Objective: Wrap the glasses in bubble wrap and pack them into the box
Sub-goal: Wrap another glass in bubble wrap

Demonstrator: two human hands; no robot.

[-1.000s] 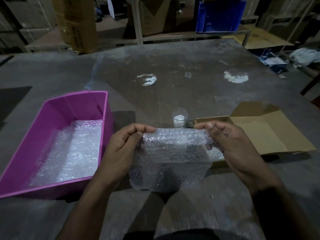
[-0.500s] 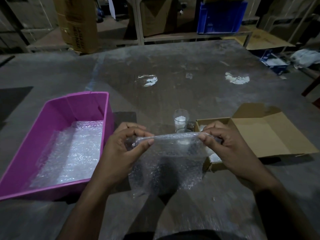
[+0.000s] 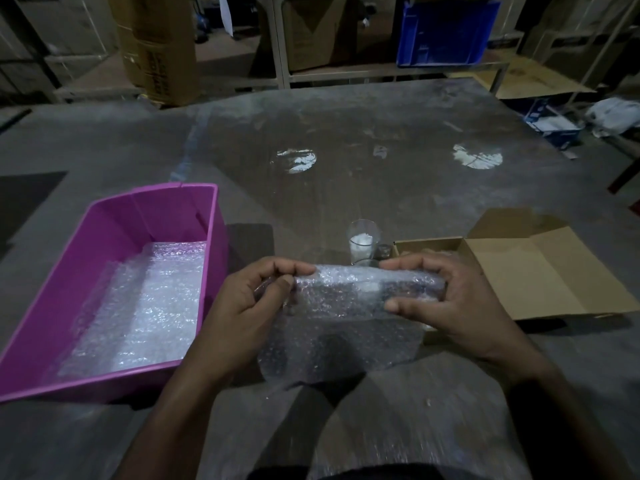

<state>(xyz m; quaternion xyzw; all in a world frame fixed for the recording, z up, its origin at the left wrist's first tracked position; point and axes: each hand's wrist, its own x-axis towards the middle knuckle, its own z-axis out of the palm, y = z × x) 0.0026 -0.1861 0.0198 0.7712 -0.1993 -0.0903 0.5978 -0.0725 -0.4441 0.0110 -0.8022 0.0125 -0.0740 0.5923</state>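
Note:
A sheet of bubble wrap lies in front of me with its far edge rolled into a tube, around something I cannot make out. My left hand pinches the tube's left end. My right hand grips its right end, fingers over the top and thumb underneath. A clear glass with white paper inside stands upright on the table just beyond the roll. A small dark object sits beside it. The open cardboard box is at the right, its near corner hidden behind my right hand.
A pink plastic bin holding more bubble wrap sheets stands at the left. The table is covered in clear film. Shelving, cardboard cartons and a blue crate stand beyond the table's far edge.
The sheet's top edge, held up flat a second ago, has been folded over and rolled toward me into a tube. Both hands have dropped lower and turned around the roll.

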